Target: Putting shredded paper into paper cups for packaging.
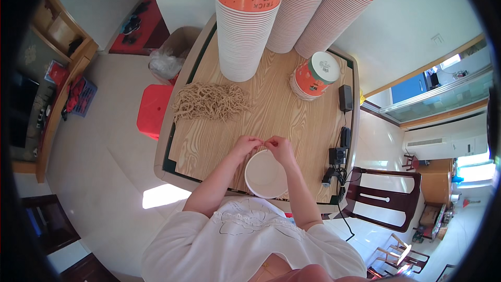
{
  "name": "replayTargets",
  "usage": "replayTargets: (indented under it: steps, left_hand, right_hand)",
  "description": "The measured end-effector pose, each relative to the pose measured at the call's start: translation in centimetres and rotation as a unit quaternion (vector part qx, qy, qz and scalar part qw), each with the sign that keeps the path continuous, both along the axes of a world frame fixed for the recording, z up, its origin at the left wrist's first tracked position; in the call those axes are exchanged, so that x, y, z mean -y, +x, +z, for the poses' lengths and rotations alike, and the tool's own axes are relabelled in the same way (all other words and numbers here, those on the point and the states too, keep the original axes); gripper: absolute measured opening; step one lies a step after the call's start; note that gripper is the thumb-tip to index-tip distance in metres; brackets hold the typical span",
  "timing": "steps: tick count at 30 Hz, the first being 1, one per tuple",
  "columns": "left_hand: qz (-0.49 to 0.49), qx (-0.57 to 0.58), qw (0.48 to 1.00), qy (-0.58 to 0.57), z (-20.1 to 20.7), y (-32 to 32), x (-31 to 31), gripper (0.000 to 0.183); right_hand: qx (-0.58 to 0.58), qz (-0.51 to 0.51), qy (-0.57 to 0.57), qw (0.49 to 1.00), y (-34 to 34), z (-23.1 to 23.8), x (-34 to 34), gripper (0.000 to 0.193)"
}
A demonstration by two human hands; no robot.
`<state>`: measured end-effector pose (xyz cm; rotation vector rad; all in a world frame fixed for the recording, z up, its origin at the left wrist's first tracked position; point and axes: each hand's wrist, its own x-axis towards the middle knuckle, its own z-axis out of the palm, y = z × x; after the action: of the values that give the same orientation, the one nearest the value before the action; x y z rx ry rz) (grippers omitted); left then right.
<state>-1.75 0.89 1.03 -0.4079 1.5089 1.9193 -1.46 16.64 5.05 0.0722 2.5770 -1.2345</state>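
A white paper bucket [265, 175] stands near the front edge of the wood-grain table [276, 99], its open top toward me. At its far rim my left hand [248, 144] and my right hand [281, 150] meet, fingertips pinched together. What lies between the fingers is too small to make out. The right hand touches the rim. Beyond my left hand lies a loose heap of tan twine [211, 102]. An orange printed bucket [314, 77] stands upside down farther right, with twine around its lower edge.
Tall stacks of paper buckets [248, 42] rise at the table's back. Black adapters [337, 155] and cables line the right edge. A red stool [155, 110] stands left of the table, a dark wooden chair [383, 198] at its right. A carton [185, 40] sits behind the stool.
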Motion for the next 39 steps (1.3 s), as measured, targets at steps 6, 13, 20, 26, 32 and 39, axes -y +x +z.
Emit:
replayTargets:
  steps: [6, 13, 20, 26, 32, 39]
  left_hand:
    - [-0.013, -0.035, 0.999, 0.000, 0.4, -0.3, 0.1, 0.015]
    - [0.007, -0.064, 0.998, -0.019, -1.0, -0.2, -0.1, 0.015]
    - [-0.011, -0.075, 0.996, -0.049, -0.5, -0.3, -0.3, 0.015]
    - [0.005, -0.074, 0.996, -0.047, -0.2, -0.3, -0.1, 0.015]
    - [0.004, -0.078, 0.995, -0.059, -1.0, -0.1, 0.3, 0.015]
    - [-0.002, -0.072, 0.997, -0.040, -1.3, 0.3, 0.4, 0.014]
  right_hand:
    - [0.008, 0.003, 0.019, 1.000, -0.2, -0.3, -0.2, 0.015]
    - [0.028, 0.008, 0.014, 0.999, -0.5, -0.3, -0.1, 0.015]
    - [0.072, 0.020, -0.021, 0.997, -0.9, -1.1, -0.7, 0.023]
    - [0.136, 0.053, -0.081, 0.986, -1.1, 0.4, -0.1, 0.034]
    - [0.151, 0.059, -0.145, 0.976, -1.0, -0.1, -0.3, 0.037]
    - [0.154, 0.054, -0.160, 0.974, -0.9, -0.6, -0.7, 0.038]
